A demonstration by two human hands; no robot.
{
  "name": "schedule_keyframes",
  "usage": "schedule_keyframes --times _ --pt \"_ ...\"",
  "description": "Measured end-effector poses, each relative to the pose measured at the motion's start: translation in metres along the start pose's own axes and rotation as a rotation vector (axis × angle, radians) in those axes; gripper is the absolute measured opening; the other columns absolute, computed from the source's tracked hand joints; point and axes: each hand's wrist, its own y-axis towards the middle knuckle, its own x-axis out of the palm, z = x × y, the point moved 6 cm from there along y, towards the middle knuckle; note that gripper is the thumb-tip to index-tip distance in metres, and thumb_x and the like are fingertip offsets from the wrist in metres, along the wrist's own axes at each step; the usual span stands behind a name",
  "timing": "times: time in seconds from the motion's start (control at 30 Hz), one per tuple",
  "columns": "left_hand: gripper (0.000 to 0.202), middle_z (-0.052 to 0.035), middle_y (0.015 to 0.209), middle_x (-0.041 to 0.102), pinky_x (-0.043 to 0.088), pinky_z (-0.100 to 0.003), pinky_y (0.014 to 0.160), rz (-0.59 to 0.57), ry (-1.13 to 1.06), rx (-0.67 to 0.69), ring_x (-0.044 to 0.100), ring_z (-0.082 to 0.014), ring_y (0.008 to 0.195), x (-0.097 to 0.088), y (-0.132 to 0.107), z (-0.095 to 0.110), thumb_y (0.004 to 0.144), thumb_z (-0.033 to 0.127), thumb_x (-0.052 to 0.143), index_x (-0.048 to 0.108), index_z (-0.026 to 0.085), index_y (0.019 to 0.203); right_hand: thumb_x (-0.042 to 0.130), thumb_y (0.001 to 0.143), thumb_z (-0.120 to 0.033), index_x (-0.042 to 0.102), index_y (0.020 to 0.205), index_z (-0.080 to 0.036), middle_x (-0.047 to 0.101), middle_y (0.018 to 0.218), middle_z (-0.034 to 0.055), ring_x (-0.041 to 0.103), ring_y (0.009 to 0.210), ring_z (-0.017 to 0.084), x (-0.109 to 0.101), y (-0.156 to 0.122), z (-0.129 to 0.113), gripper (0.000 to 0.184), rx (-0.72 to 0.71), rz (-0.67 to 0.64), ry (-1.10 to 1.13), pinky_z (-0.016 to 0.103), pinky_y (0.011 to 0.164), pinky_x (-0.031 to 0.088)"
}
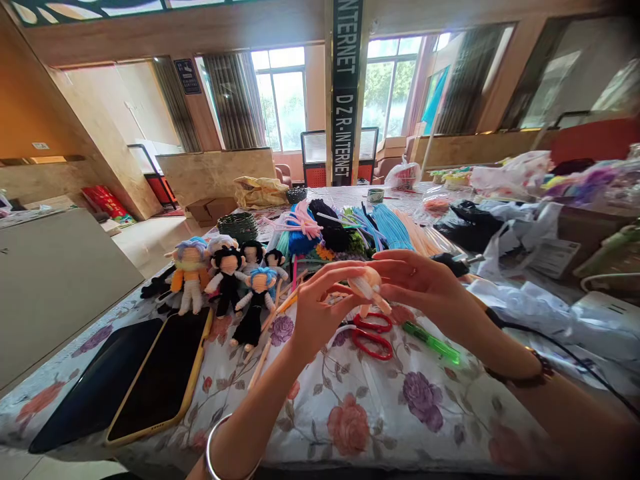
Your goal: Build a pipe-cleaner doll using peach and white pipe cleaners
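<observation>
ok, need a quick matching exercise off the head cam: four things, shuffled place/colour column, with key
Things
1. peach piece
2. scissors
3. cased phone
4. slim plastic tool

Place or colour
A. red-handled
B. bright green
C. held between left hand and right hand
D. yellow-edged

Pairs: 1-C, 2-A, 3-D, 4-B

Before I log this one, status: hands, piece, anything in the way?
Left hand and right hand: fingertips on peach piece. Piece held above floral tablecloth. Red-handled scissors, green tool lie close below; neither seems in the way.
</observation>
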Motion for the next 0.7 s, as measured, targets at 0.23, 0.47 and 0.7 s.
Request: schedule_keyframes --times 0.23,0.47,0.7 --pt "0.035 -0.0037 0.108 0.068 0.060 -0.024 0.072 -0.001 0.044 0.159 0.066 -0.0150 0.094 0.002 -0.004 0.005 0.070 0.010 0.072 0.069 0.025 0.101 0.078 0.068 -0.022 0.063 0.101 -0.026 0.072 0.105 0.0026 0.068 0.095 0.018 0.000 -0.002 0.000 0.037 0.012 0.050 0.030 0.032 0.082 0.059" --pt "0.041 -0.0029 0.108 0.069 0.056 -0.028 0.087 0.025 0.202 0.355 0.066 -0.0140 0.095 0.001 -0.006 0.017 0.069 0.003 0.071 0.068 0.025 0.104 0.078 0.069 -0.023 0.065 0.099 -0.027 0.072 0.101 0.0013 0.068 0.096 0.018 -0.001 -0.006 -0.008 0.033 -0.126 0.113 -0.107 0.032 0.087 0.057" --pt "0.039 -0.0050 0.109 0.066 0.059 -0.027 0.080 0.064 0.108 0.255 0.064 -0.0162 0.099 -0.002 -0.007 0.007 0.070 0.007 0.072 0.066 0.024 0.105 0.070 0.077 -0.025 0.067 0.096 -0.024 0.072 0.096 0.0022 0.068 0.087 0.015 -0.003 -0.007 -0.015 0.019 -0.215 0.174 -0.214 0.028 0.078 0.059"
